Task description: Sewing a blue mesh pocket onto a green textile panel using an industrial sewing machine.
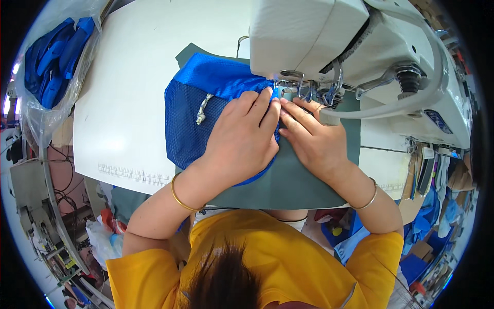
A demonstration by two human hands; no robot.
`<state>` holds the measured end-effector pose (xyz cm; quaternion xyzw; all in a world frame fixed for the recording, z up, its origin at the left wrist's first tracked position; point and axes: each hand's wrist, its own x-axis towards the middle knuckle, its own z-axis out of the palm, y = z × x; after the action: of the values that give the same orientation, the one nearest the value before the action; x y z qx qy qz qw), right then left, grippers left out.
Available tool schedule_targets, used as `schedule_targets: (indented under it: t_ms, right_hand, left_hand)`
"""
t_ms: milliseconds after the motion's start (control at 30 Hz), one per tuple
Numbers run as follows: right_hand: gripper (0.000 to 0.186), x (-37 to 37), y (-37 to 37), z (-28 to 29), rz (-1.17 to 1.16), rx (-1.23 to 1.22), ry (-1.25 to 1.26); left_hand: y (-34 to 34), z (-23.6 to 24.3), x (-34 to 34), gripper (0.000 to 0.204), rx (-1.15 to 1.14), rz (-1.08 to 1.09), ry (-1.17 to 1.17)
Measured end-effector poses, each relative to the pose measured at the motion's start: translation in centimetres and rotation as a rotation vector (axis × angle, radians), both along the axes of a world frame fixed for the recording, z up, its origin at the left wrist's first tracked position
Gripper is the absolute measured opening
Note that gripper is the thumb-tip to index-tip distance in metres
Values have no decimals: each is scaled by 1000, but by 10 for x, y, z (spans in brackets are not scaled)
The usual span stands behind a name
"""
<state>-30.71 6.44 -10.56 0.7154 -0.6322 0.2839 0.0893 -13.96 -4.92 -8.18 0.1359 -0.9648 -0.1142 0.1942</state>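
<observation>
A blue mesh drawstring pouch with a smooth blue top band lies on a dark green fabric panel. A knotted white cord sticks out of its mesh side. Its right edge reaches the needle and presser foot of a white sewing machine. My left hand rests over the pouch with bent fingers closed on its right edge; the thumb is partly tucked under. My right hand lies on the green panel with fingers stretched toward the presser foot. Its fingertips are close to the pouch edge and partly hidden by machine parts.
A clear plastic bag of blue strips hangs at the far left. The white table has a ruler scale along its front edge. A thick pale tube curves around the machine head. Blue cloth and boxes crowd the right.
</observation>
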Motion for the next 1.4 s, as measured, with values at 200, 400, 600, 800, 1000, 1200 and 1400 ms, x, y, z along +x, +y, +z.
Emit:
schedule_targets:
  t_ms: [200,400,600,800,1000,1200,1400]
  right_hand:
    - [33,-1,1,1,16,15,-14]
    - [33,0,0,1,12,10,21]
    - [31,1,0,4,15,42,7]
    - [28,-3,-6,8,20,15,32]
    - [26,-4,-7,10,1,24,-2]
    - [39,-3,-5,8,-47,121,78]
    - [39,-3,-6,5,-82,153,99]
  left_hand:
    - [0,0,0,50,-22,8,9]
    - [-1,1,0,51,-20,-4,-4]
    - [-2,-1,1,52,-41,-16,-7]
    - [-7,-2,-3,43,-31,-2,6]
    - [-11,-2,-4,47,-72,-14,16]
    - [-15,-3,-6,46,-100,-20,23]
    - [-17,-4,-5,39,-107,-35,37]
